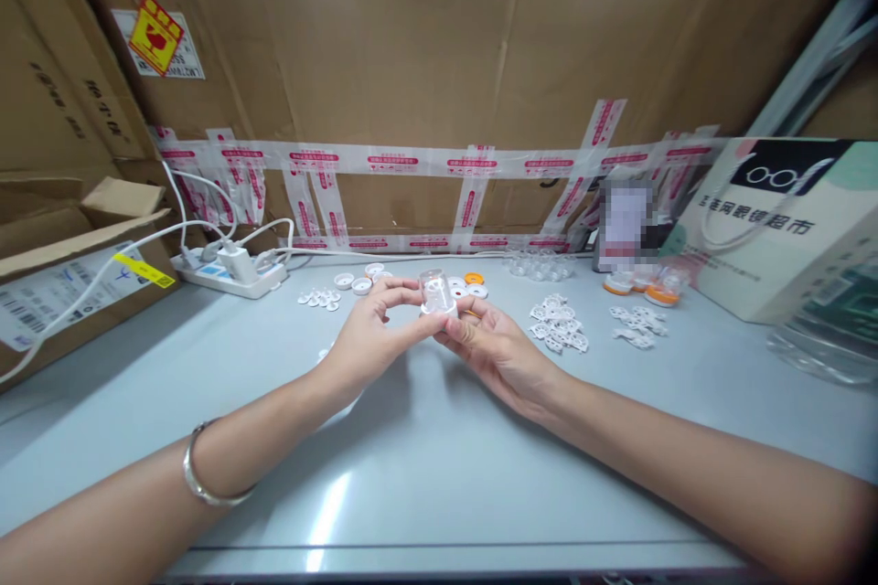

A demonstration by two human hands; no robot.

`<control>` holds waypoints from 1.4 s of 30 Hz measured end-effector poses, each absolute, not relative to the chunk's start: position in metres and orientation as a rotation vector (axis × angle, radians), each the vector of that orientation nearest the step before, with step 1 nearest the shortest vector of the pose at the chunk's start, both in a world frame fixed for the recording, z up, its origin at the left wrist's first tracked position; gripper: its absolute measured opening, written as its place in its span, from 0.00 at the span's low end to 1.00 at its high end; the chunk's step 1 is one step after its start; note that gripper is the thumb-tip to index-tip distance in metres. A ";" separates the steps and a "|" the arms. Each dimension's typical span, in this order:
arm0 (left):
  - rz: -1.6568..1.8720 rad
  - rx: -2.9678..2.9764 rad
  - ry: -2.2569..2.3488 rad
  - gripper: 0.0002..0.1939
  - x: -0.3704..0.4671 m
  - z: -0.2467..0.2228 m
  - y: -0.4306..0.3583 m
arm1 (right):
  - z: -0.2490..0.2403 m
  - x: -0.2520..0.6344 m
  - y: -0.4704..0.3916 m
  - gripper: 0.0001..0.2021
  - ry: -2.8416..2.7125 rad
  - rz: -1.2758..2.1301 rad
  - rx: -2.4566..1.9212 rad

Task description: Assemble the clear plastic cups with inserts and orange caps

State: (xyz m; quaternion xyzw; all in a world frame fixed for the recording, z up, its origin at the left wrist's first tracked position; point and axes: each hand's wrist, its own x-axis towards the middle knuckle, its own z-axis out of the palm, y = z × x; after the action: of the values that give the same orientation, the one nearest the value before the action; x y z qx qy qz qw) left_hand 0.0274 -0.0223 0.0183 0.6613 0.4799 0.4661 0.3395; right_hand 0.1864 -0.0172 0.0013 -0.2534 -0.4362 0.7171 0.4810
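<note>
Bare forearms (700, 464) are filling the lower corners; left hand (367, 329) and right hand (504, 355) are pinching a clear-domed capsule (437, 288) near centre-frame. It's looking light, stiff, slick, perhaps crackable; its white base (437, 307) is offering the surest hold.

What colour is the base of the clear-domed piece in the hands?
The base is white, seen in the head view, the only one.

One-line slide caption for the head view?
Left hand and right hand hold a clear-domed, white-based piece over a grey-blue table, white openwork parts lying nearby.
</note>
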 end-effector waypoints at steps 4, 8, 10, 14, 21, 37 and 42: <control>1.159 1.744 1.181 0.12 0.026 0.019 -0.022 | 0.001 0.188 -0.016 0.14 -1.046 1.745 -0.650; 1.147 1.780 1.126 0.12 0.024 0.019 -0.022 | 0.000 0.188 -0.015 0.12 -1.090 1.743 -0.638; 1.144 1.787 1.111 0.12 0.023 0.019 -0.021 | 0.000 0.188 -0.015 0.11 -1.107 1.752 -0.624; 1.122 1.769 1.178 0.13 0.024 0.020 -0.022 | -0.001 0.187 -0.015 0.12 -1.089 1.745 -0.632; 1.117 1.772 1.251 0.15 0.024 0.020 -0.022 | 0.002 0.190 -0.012 0.14 -1.144 1.684 -0.637; 1.228 2.082 1.289 0.16 0.017 0.008 -0.018 | 0.038 0.294 0.061 0.14 -1.394 0.675 -1.403; 1.130 2.051 1.288 0.15 0.013 0.010 -0.020 | 0.038 0.364 0.083 0.13 -1.436 0.324 -1.815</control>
State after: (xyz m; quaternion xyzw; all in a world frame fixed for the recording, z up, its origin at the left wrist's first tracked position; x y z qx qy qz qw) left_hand 0.0132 -0.0205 0.0104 0.7465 0.4687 0.4112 0.2324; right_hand 0.3642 0.0829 0.0385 -0.7147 -0.5655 0.1277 0.3913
